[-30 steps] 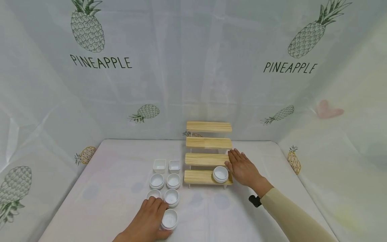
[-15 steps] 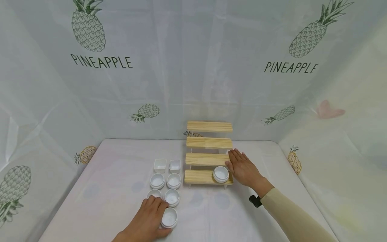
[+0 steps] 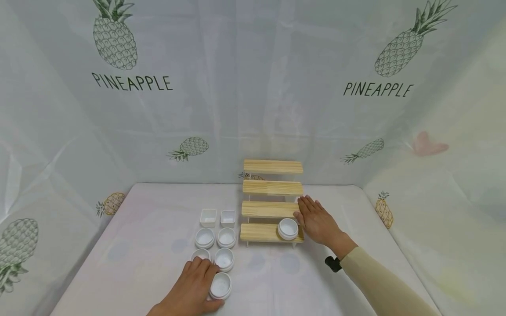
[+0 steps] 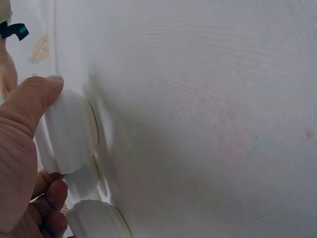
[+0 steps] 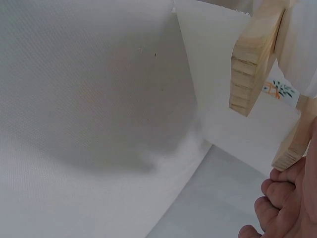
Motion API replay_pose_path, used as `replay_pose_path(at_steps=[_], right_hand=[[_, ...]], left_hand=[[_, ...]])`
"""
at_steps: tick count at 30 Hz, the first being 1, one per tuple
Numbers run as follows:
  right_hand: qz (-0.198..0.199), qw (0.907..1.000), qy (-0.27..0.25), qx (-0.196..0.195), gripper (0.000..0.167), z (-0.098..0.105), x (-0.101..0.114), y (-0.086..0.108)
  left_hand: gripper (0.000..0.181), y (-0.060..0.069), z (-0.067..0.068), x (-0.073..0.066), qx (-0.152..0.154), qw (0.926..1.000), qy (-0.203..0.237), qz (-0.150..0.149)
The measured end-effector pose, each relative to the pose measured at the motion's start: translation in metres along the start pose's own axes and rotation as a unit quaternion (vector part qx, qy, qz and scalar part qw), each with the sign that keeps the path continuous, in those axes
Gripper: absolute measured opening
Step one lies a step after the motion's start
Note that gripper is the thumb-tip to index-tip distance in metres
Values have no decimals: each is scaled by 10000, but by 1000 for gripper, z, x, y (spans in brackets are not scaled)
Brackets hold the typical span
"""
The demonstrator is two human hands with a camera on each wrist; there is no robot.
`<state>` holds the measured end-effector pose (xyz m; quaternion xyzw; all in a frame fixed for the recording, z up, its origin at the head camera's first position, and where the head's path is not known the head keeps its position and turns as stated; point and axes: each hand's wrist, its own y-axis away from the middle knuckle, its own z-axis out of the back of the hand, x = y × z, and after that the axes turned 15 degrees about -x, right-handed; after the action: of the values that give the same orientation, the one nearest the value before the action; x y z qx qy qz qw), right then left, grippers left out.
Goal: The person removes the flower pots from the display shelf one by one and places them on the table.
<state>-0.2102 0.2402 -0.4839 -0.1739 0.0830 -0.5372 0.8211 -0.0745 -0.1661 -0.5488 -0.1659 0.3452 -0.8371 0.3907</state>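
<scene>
In the head view my left hand (image 3: 189,285) grips the nearest white round ramekin (image 3: 220,285), thumb on its near side and fingers on its far side. The left wrist view shows the thumb and curled fingertips around this ramekin (image 4: 69,131), which is on the white cloth. A four-tier wooden step shelf (image 3: 257,232) stands to the right. My right hand (image 3: 318,221) rests flat against its right end, fingers extended. In the right wrist view the fingertips touch the end of one board (image 5: 290,156). Another ramekin (image 3: 288,229) sits on the lowest tier's right end.
Several white round ramekins (image 3: 226,237) stand in two columns left of the shelf. One (image 3: 201,254) is partly hidden by my left fingers. Two square white dishes (image 3: 208,217) stand at the back of these columns. A pineapple-print curtain (image 3: 261,87) encloses the table.
</scene>
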Motion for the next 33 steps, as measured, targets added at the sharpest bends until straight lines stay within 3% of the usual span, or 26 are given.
replay_pose_path(at_steps=[5, 8, 12, 16, 22, 27, 33], right_hand=[[-81, 9999, -152, -17, 67, 1, 1, 0], [-81, 9998, -185, -46, 66, 2, 3, 0], [-78, 9999, -136, -60, 66, 4, 4, 0], [-81, 9999, -121, -55, 65, 4, 3, 0], [-73, 9998, -187, -64, 66, 1, 1, 0], [-110, 9998, -163, -14, 68, 0, 1, 1], [-122, 9999, -80, 9, 68, 0, 0, 1]], left_hand=[[74, -5, 5, -1, 153, 9998, 67, 122], [73, -14, 12, -3, 51, 9999, 75, 98], [69, -33, 17, -4, -220, 9996, 157, 64], [63, -57, 14, -5, -218, 9992, 335, 84], [58, -103, -5, -9, 16, 9991, 417, 51], [58, -144, -26, -21, 317, 9988, 320, -201], [63, -179, -54, -36, 589, 9974, 43, -423]])
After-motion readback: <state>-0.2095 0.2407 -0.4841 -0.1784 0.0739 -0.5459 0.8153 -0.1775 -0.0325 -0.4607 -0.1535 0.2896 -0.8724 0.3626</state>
